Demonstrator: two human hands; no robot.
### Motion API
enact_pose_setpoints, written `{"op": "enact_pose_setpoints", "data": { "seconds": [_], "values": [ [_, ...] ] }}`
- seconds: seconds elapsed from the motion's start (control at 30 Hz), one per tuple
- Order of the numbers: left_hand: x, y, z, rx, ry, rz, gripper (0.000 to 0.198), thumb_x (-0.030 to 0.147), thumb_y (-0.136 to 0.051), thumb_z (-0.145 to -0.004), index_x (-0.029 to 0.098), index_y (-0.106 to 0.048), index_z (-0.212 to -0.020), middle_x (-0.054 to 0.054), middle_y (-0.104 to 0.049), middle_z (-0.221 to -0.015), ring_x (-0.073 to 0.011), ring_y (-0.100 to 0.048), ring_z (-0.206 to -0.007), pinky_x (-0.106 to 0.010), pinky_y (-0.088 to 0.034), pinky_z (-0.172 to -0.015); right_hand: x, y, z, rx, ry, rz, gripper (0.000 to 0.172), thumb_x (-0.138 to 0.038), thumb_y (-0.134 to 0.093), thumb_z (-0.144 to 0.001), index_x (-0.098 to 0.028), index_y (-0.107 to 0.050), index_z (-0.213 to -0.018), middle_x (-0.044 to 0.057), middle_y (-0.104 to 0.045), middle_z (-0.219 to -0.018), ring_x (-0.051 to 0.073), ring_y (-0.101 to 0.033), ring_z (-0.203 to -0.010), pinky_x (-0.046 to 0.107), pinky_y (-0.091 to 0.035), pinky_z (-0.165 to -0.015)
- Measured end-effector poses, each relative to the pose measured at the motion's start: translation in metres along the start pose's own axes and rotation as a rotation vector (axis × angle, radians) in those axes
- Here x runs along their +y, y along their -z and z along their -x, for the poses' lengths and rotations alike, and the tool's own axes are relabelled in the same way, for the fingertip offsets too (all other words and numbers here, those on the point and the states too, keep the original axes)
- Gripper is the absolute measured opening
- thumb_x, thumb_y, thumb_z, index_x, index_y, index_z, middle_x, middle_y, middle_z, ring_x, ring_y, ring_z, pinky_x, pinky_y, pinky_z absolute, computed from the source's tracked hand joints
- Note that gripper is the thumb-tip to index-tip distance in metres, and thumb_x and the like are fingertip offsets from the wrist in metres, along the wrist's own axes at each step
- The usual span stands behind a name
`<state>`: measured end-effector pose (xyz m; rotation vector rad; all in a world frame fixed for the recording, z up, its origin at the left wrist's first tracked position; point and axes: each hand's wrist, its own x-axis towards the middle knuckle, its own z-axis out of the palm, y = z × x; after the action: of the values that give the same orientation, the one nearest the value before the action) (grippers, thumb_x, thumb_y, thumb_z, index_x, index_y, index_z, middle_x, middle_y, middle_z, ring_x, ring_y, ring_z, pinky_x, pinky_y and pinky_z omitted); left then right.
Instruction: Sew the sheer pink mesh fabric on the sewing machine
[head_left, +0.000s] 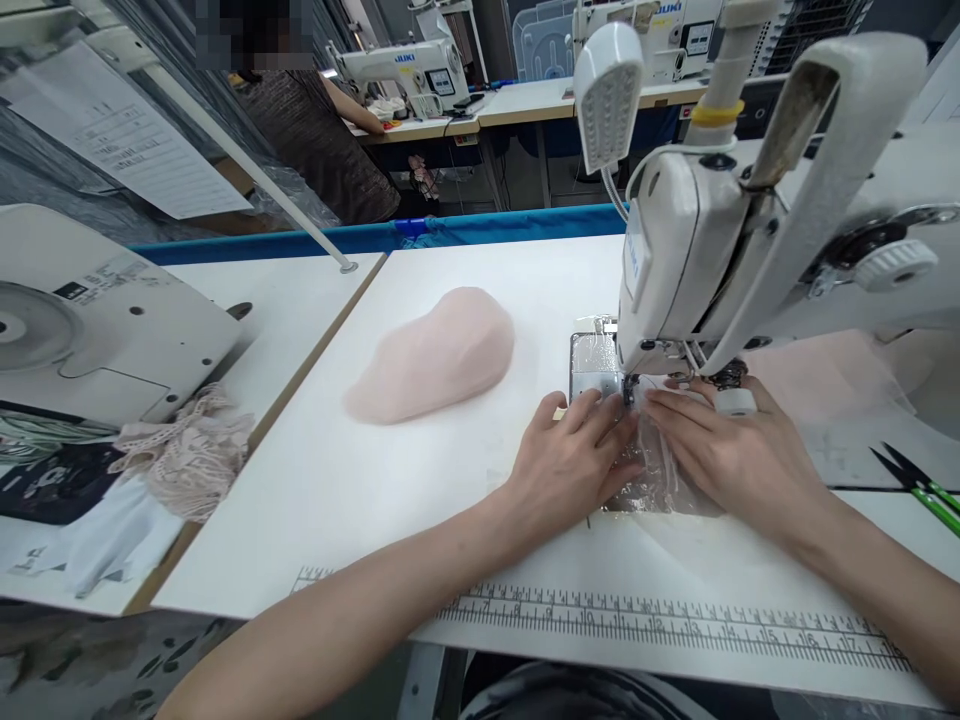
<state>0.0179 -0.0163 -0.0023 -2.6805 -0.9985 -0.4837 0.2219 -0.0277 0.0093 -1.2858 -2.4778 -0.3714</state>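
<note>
A white sewing machine (pixel 675 230) stands at the right, its presser foot (pixel 629 388) down at the metal plate (pixel 596 355). Thin, see-through pale fabric (pixel 664 470) lies under and in front of the foot. My left hand (pixel 574 450) rests left of the foot, fingers spread and bent, their tips on the plate and the fabric's edge. To the right of the foot, my right hand (pixel 731 450) lies on the fabric with its fingers stretched toward the needle; its thumb is partly hidden. A pale pink fabric piece (pixel 439 355) lies on the table to the left.
Green-handled snips (pixel 926 490) lie at the far right, near more pink fabric (pixel 832 375). A printed ruler (pixel 637 615) runs along the front edge. Another machine (pixel 105 320) and a bundle of pink cord (pixel 199 455) are at left. A person (pixel 315 130) works behind.
</note>
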Motion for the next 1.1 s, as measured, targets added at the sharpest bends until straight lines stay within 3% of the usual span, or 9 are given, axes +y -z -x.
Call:
{"op": "enact_pose_setpoints", "data": {
  "seconds": [0.07,0.17,0.33,0.43,0.5,0.63,0.73,0.9,1.1],
  "values": [
    [0.0,0.001,-0.001,0.004,-0.019,0.028,0.034,0.035,-0.04,-0.099,0.017,-0.059,-0.121,-0.005,-0.062,-0.125,-0.0198,-0.053,-0.11,-0.036,-0.036,-0.088,-0.004,0.01,0.003,-0.013,-0.014,-0.065,0.02,-0.024,-0.05,-0.09,-0.02,-0.068,-0.098,0.004,-0.073,-0.092,0.02,-0.064,-0.073,0.037,-0.045,-0.073],
    [-0.006,0.005,-0.005,-0.058,-0.061,0.124,0.035,0.035,-0.038,-0.099,0.016,-0.06,-0.119,-0.004,-0.063,-0.123,-0.0197,-0.053,-0.107,-0.035,-0.036,-0.086,-0.008,0.022,0.01,-0.23,-0.052,-0.259,0.017,-0.036,-0.062,-0.082,-0.023,-0.066,-0.093,0.0,-0.069,-0.096,0.014,-0.061,-0.06,0.028,-0.04,-0.047],
    [-0.024,0.015,-0.019,-0.264,-0.198,0.328,0.043,0.037,-0.053,-0.087,0.014,-0.057,-0.123,-0.006,-0.059,-0.127,-0.0228,-0.052,-0.107,-0.038,-0.037,-0.089,-0.005,0.026,0.013,-0.388,-0.172,-0.451,0.016,-0.022,-0.048,-0.091,-0.024,-0.06,-0.08,-0.002,-0.064,-0.076,0.012,-0.056,-0.053,0.024,-0.037,-0.045],
    [-0.024,0.012,-0.024,-0.269,-0.152,0.374,0.039,0.019,-0.055,-0.079,0.015,-0.061,-0.117,-0.005,-0.061,-0.122,-0.0205,-0.053,-0.105,-0.034,-0.038,-0.086,-0.001,0.026,0.008,-0.331,-0.308,-0.551,0.019,-0.027,-0.042,-0.094,-0.023,-0.057,-0.084,-0.003,-0.06,-0.061,0.013,-0.055,-0.049,0.025,-0.037,-0.045],
    [-0.019,0.007,-0.026,-0.218,-0.052,0.386,0.026,0.019,-0.052,-0.085,0.017,-0.065,-0.107,-0.004,-0.065,-0.115,-0.019,-0.055,-0.102,-0.033,-0.038,-0.084,0.001,0.027,0.004,-0.275,-0.352,-0.58,0.026,-0.034,-0.037,-0.096,-0.022,-0.059,-0.088,-0.001,-0.062,-0.061,0.014,-0.056,-0.049,0.025,-0.037,-0.045],
    [-0.013,0.003,-0.029,-0.189,0.091,0.485,0.026,0.028,-0.045,-0.095,0.021,-0.07,-0.095,-0.001,-0.067,-0.105,-0.0176,-0.056,-0.096,-0.033,-0.036,-0.082,0.001,0.024,0.001,-0.274,-0.297,-0.522,0.037,-0.052,-0.056,-0.083,-0.02,-0.061,-0.103,0.004,-0.069,-0.082,0.019,-0.064,-0.065,0.027,-0.044,-0.051],
    [-0.016,0.01,-0.033,-0.251,0.08,0.54,0.032,0.021,-0.039,-0.096,0.022,-0.071,-0.092,0.0,-0.067,-0.107,-0.0168,-0.056,-0.096,-0.034,-0.035,-0.084,0.0,0.016,0.003,-0.208,-0.218,-0.451,0.033,-0.043,-0.056,-0.085,-0.019,-0.061,-0.107,0.007,-0.068,-0.099,0.021,-0.065,-0.079,0.029,-0.047,-0.06],
    [-0.018,0.013,-0.034,-0.251,0.008,0.505,0.023,0.038,-0.062,-0.084,0.019,-0.07,-0.094,-0.003,-0.066,-0.107,-0.0203,-0.056,-0.093,-0.037,-0.036,-0.083,0.002,0.006,0.004,-0.083,-0.247,-0.363,0.032,-0.038,-0.041,-0.095,-0.021,-0.069,-0.095,0.004,-0.069,-0.081,0.016,-0.061,-0.059,0.028,-0.041,-0.052],
    [-0.016,0.011,-0.034,-0.212,0.141,0.657,0.029,0.025,-0.044,-0.095,0.021,-0.071,-0.086,-0.003,-0.065,-0.102,-0.0175,-0.056,-0.094,-0.037,-0.043,-0.087,0.002,0.012,0.0,-0.027,-0.305,-0.353,0.042,-0.055,-0.043,-0.091,-0.025,-0.073,-0.096,0.002,-0.071,-0.074,0.017,-0.061,-0.058,0.028,-0.038,-0.048]
  ]
}}
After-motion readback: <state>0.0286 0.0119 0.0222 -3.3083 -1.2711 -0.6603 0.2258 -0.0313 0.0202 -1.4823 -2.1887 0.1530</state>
